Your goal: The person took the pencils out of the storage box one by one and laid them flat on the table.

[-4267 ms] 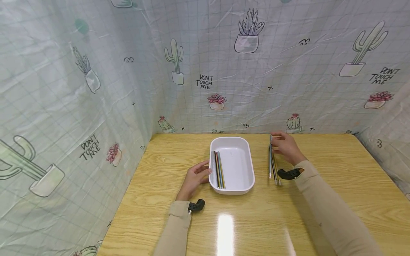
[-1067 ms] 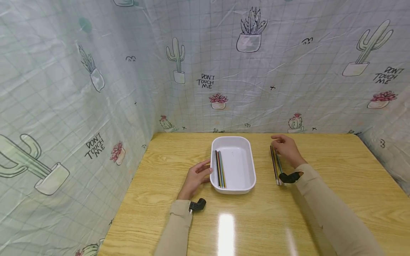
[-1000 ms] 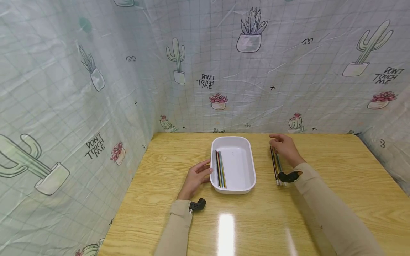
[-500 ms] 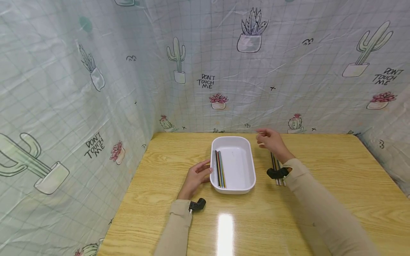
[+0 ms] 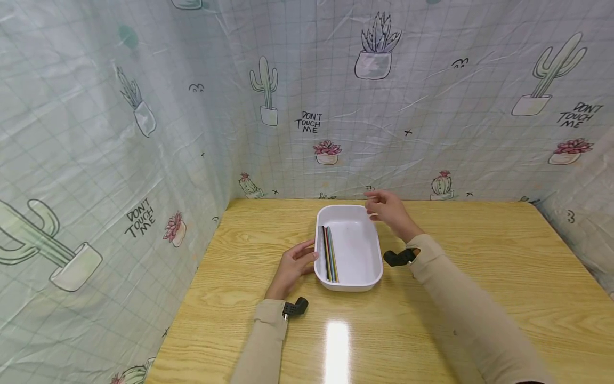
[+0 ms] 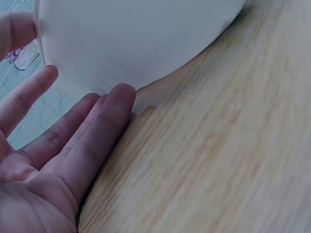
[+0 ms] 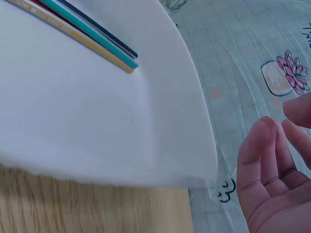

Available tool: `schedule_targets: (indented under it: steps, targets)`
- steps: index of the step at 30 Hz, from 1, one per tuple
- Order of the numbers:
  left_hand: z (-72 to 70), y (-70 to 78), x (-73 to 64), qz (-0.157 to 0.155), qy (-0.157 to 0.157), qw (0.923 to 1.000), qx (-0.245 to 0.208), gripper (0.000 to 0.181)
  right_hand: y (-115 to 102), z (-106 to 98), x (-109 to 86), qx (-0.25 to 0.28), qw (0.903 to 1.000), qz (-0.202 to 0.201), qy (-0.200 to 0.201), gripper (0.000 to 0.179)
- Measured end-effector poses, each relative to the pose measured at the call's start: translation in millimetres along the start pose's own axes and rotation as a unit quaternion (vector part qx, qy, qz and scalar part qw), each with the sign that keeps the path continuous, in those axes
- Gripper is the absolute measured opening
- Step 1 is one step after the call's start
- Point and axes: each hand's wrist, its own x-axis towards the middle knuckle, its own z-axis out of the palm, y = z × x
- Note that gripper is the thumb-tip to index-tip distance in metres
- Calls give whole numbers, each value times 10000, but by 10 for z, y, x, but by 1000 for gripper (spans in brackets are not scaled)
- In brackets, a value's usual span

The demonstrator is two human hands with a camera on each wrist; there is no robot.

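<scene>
A white rectangular tray [image 5: 355, 288] with rounded corners stands on the wooden table. Several pencils [image 5: 330, 255] in different colours lie lengthwise along its left side. My left hand [image 5: 292, 266] rests against the tray's left outer wall. In the left wrist view, the fingertips of my left hand [image 6: 82, 141] touch the tray's side. My right hand [image 5: 390, 212] hovers by the tray's far right corner, its fingers loosely bent. The right wrist view shows nothing between the thumb and fingers of my right hand [image 7: 272, 184]. My right wrist and sleeve hide the loose pencils on the table.
The wooden table [image 5: 499, 256] stretches to both sides of the tray. A patterned cloth [image 5: 288, 96] with cactus drawings hangs behind the table and along its sides. A black wrist camera [image 5: 399, 258] sits close to the tray's right rim.
My right hand has left the pencils lying right of the tray and moved leftward to the tray's far right corner, carrying nothing. My left hand and the tray stay in place.
</scene>
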Motion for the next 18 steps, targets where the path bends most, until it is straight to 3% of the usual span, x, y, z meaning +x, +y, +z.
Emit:
schedule_targets:
  steps: [9, 18]
  targets:
    - [-9, -1, 4, -20, -27, 10000, -4, 49, -87, 264, 52, -8, 9999, 118, -77, 40]
    - [-15, 2, -9, -9, -53, 10000, -10, 49, -23, 497, 146, -33, 9995, 214, -210, 38]
